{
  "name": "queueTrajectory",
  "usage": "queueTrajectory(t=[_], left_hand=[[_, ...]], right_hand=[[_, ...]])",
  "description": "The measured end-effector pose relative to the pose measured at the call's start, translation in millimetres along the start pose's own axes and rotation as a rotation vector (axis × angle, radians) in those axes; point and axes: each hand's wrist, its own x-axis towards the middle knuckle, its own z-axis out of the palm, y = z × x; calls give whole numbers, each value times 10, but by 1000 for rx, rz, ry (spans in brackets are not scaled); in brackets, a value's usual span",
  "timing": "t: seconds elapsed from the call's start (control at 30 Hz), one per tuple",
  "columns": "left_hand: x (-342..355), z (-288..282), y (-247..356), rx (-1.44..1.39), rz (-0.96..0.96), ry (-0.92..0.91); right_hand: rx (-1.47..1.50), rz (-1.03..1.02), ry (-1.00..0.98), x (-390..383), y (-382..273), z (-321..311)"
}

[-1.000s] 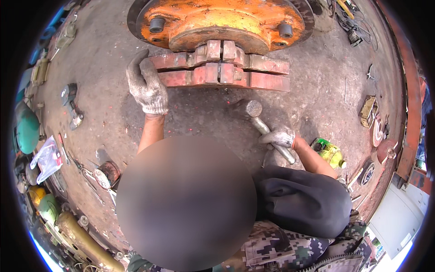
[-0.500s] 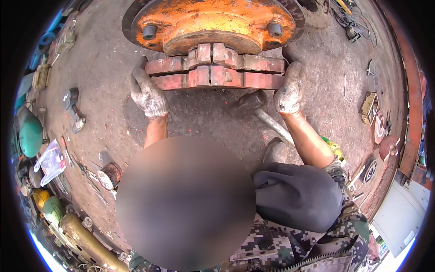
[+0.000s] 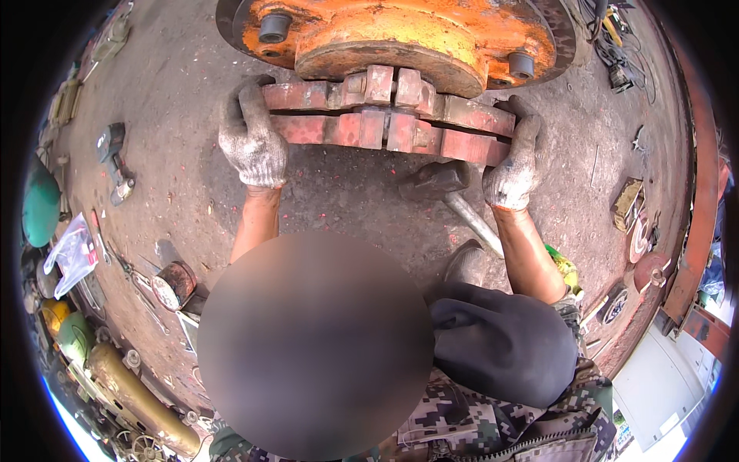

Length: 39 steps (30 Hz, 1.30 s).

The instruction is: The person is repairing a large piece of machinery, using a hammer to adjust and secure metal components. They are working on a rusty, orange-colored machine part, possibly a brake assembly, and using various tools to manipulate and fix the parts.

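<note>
A pair of red, worn metal bars (image 3: 331,129) with square lugs at mid-length lies one in front of the other, against the underside of an orange flanged hub (image 3: 385,35). Around the bars' left end my gloved left hand (image 3: 252,142) is closed, thumb on the near side. My gloved right hand (image 3: 516,165) grips the right end the same way. The fingers of both hands are partly hidden behind the metal. Below the bars, near my right wrist, a sledgehammer (image 3: 437,181) rests on the floor with its pale handle slanting toward me.
A cordless power tool (image 3: 115,162) lies on the floor to the left. Nearer are a round can (image 3: 175,285), a plastic bag (image 3: 75,254) and several hand tools. At the right stand a small open box (image 3: 627,196) and a long rusty beam (image 3: 693,192). My shoe (image 3: 467,262) is below the hammer.
The view has turned slightly. Hub, bars and both hands now appear farther right, with the right side tilted lower. Both hands keep their hold on the bar ends.
</note>
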Motion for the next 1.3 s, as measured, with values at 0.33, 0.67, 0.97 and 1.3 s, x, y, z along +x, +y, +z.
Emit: queueTrajectory(t=[0.33, 0.67, 0.97, 1.3], left_hand=[[12, 34, -113, -202, 119, -1], [34, 15, -129, -97, 148, -10], [88, -35, -72, -39, 180, 12], [84, -84, -81, -133, 176, -72]], right_hand=[[115, -45, -57, -39, -30, 3], [-15, -18, 8, -13, 8, -8], [8, -28, -33, -29, 31, 11], [-338, 154, -189, -508, 444, -659]])
